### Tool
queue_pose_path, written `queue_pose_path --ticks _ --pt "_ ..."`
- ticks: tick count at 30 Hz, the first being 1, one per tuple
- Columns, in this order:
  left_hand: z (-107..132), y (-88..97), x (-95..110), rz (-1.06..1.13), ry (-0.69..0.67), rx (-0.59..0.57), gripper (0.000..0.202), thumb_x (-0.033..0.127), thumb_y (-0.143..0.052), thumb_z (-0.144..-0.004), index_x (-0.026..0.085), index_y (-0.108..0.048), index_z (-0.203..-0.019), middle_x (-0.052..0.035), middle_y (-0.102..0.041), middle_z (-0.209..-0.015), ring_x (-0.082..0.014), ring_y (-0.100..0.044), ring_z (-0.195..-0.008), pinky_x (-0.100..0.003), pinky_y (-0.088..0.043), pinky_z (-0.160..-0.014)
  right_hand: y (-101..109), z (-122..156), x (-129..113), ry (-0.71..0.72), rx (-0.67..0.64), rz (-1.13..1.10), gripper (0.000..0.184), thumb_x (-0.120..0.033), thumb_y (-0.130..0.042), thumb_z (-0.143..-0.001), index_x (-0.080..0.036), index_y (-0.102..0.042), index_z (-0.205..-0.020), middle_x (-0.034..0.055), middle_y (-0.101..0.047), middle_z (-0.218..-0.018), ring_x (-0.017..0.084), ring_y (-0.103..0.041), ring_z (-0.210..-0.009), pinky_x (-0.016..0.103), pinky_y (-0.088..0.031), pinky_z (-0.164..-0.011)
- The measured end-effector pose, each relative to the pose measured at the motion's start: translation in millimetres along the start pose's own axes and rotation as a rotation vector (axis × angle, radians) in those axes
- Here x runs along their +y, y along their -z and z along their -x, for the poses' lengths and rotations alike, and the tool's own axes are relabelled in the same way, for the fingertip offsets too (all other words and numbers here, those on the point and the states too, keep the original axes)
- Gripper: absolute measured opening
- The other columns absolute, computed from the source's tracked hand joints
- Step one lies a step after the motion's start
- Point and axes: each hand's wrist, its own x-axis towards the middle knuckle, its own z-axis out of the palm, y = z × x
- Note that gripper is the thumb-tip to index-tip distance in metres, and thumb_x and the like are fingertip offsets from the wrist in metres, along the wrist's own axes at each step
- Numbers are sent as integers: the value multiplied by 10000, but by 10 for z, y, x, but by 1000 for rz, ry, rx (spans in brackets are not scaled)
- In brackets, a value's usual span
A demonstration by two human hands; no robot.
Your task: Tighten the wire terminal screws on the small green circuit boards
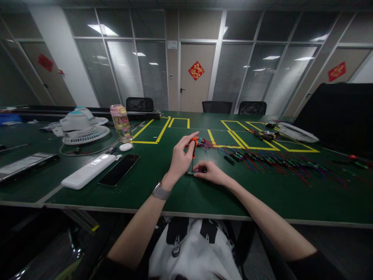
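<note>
An orange-and-black screwdriver point(194, 147) stands nearly upright in my left hand point(181, 155), its thin shaft pointing down. The tip meets a small green circuit board point(190, 173) lying on the table. My right hand point(212, 172) rests on the table and pinches the right end of that board, where its wires come off. Just beyond my left hand lie more small boards with red and blue wires point(204, 142). To the right of my right hand stretches a long row of wired circuit boards point(262, 158).
On the left of the green table point(163, 194) are a black phone point(120, 170), a white power strip-like case point(89, 171), a white mouse-shaped object point(126, 147), a bottle point(121, 123) and white fans point(84, 130). A black monitor-like shape point(338, 116) stands right.
</note>
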Motion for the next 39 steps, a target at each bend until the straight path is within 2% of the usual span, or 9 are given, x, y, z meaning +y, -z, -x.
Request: queue_pose_path --ticks 4,9,12,17,22,26,28,34,39 --pt "1 5 23 -111 5 78 224 257 -606 -875 205 -671 -1083 -57 -605 -1023 -154 -600 -938 -263 -500 -825 -6 -3 24 1 15 -12 186 -242 -695 -760 -137 -733 -908 39 -673 -766 142 -574 -689 250 -448 -640" --pt "-1 4 8 -28 19 12 324 243 -430 -965 234 -600 -1241 -69 -605 -1202 -156 -578 -1101 -295 -464 -951 3 -19 36 1 4 -7 171 -232 -708 -744 -128 -743 -875 50 -695 -780 141 -576 -678 251 -453 -634" --pt "3 -5 4 60 43 -7 356 237 -434 -963 221 -556 -1296 -73 -644 -1163 -155 -621 -1032 -296 -486 -918 8 -27 34 -10 3 -14 169 -222 -715 -732 -122 -752 -864 57 -702 -794 143 -584 -681 252 -457 -637" --pt "8 0 33 -69 12 33 252 278 -586 -890 217 -665 -1121 -58 -619 -1038 -155 -600 -963 -263 -497 -840 1 -29 35 -20 7 -17 168 -229 -716 -732 -130 -762 -860 55 -701 -791 141 -583 -675 249 -458 -631" --pt "4 3 17 -45 -25 -29 344 237 -396 -978 243 -576 -1271 -63 -617 -1156 -154 -583 -1074 -300 -457 -948 -10 -28 39 -13 30 6 147 -215 -726 -720 -141 -764 -840 51 -709 -784 142 -596 -670 250 -459 -635" --pt "7 -2 23 -84 -18 6 273 262 -528 -926 227 -634 -1175 -51 -615 -1023 -147 -600 -922 -267 -492 -819 -4 -19 35 -8 28 10 157 -237 -724 -731 -146 -765 -852 54 -716 -797 151 -611 -690 255 -464 -644" --pt "10 2 32 -146 -27 42 231 273 -588 -891 221 -670 -1101 -50 -588 -1005 -150 -584 -923 -266 -486 -821 1 -15 30 -10 28 13 164 -243 -725 -733 -147 -766 -859 56 -718 -800 154 -614 -697 257 -466 -647" --pt "15 4 32 -18 -25 -54 348 236 -391 -979 246 -568 -1278 -65 -612 -1174 -154 -601 -1035 -306 -472 -921 5 -12 15 -18 27 22 165 -234 -725 -733 -144 -769 -863 55 -723 -799 147 -609 -690 251 -466 -651" --pt "16 11 48 -125 -32 4 271 276 -555 -910 241 -653 -1161 -51 -604 -1036 -154 -588 -960 -278 -484 -859 12 -10 8 -36 33 41 173 -248 -732 -729 -146 -768 -864 54 -725 -796 152 -608 -692 254 -462 -647"
